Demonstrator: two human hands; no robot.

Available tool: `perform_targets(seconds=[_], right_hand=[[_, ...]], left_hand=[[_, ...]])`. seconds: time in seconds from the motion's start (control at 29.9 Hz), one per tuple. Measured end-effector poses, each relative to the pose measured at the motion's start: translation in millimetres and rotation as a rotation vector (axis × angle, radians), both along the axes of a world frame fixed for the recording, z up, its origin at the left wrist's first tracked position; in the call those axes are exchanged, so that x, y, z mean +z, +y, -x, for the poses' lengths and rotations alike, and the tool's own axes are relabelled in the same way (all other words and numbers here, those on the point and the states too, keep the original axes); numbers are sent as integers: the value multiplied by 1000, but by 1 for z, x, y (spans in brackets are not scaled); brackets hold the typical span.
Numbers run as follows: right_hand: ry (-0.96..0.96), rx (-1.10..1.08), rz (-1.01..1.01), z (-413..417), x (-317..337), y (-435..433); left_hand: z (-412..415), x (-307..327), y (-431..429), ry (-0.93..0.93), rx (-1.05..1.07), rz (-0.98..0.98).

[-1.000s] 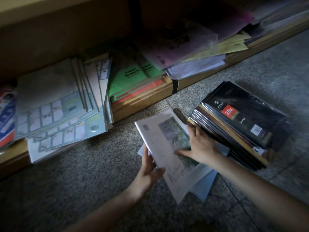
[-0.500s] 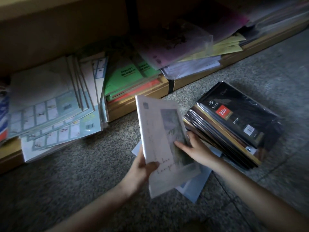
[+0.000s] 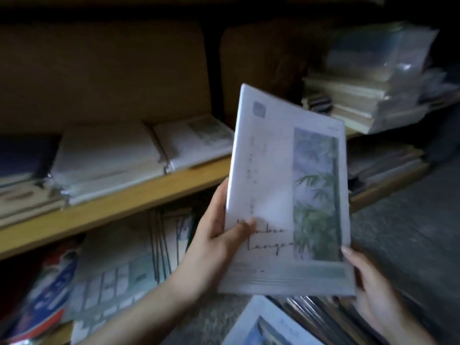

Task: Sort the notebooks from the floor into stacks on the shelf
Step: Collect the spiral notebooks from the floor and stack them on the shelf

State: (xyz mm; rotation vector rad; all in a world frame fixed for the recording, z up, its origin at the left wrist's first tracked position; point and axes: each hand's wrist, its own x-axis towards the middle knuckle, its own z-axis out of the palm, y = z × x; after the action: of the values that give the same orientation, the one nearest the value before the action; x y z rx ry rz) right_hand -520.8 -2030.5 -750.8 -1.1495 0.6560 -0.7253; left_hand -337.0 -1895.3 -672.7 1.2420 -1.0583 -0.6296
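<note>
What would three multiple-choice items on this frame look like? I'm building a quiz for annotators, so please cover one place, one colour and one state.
1. Where is the bamboo notebook?
A. Flat on the floor
B. Held up in front of the shelf
C. Lying on the upper shelf board

2. What colour is most of its cover?
A. White
B. Red
C. Black

3. How is it held?
A. By the left hand alone
B. By the right hand alone
C. By both hands

Answers:
1 B: it stands raised before the wooden shelf, clear of the floor.
2 A: the cover is mostly white, with a green bamboo picture down one side.
3 C: the left hand grips its left edge, and the right hand supports the lower right corner.
</note>
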Motion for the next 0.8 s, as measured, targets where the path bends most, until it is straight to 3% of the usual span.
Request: perform_targets(seconds=[0.2,0.37,0.54,0.6,0.67,0.74,0.8], right_hand=[[-63,43,104,-45,80,-27],[49,150,52,-119,111,-73],[130,130,47,-168,108,-103],[151,129,38,-177,106,-108],[148,138,62,-182,105,-110],[191,161,183,-186,103,-112],[301,207,389,-185,96,-117]], left_hand=[[-26,62,-19,83,248,-15],[-95,64,-59,-94,605,-230],[-117,34,-66,-191,549,-514],[-113,24,-62,-440,469,-696],[-106,20,-54,-829,471,-884],[-99,24,-46,-1322,563,-832],[-107,21,-45,-1528,582,-690]])
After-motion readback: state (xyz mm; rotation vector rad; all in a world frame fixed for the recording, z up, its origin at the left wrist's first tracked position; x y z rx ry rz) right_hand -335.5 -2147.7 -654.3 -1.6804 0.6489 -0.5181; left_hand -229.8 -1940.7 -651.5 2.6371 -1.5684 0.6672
